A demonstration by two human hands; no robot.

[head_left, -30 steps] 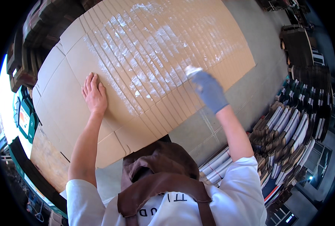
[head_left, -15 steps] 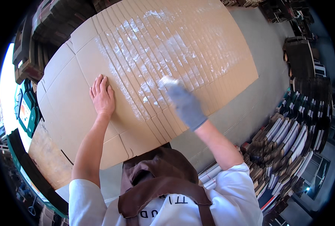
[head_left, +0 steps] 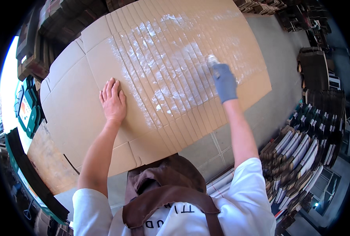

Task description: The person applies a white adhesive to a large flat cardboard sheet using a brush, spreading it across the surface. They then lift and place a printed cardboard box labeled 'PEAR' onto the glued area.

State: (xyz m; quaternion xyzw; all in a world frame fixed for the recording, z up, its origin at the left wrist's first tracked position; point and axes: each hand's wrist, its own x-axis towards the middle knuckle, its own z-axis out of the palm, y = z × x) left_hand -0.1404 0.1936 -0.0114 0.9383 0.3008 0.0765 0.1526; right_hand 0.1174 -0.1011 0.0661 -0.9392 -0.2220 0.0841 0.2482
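Observation:
Several brown cardboard sheets [head_left: 92, 74] lie fanned out before me, their overlapping edges forming a row of narrow strips. A shiny, whitish wet smear like glue [head_left: 175, 51] covers much of these strips. My bare left hand [head_left: 114, 103] rests flat on the plain left part of the cardboard, fingers stretched out. Over the strips on the right, my right hand [head_left: 224, 82] in a grey glove is closed around a small whitish thing [head_left: 212, 59]. Its shape is blurred, and the glove hides part of it; whether it is a brush or a wad I cannot tell.
A worn wooden board [head_left: 51, 161] shows under the cardboard at the left. Green-and-black folded cartons [head_left: 27, 110] stand beyond it. Stacked cardboard [head_left: 65, 19] fills the far left. Rows of folded cartons [head_left: 293, 145] stand on the right, past the grey floor [head_left: 279, 51].
My right hand has moved right and away from me across the strips with the whitish thing. My left hand stays flat on the cardboard; the whole view has shifted slightly.

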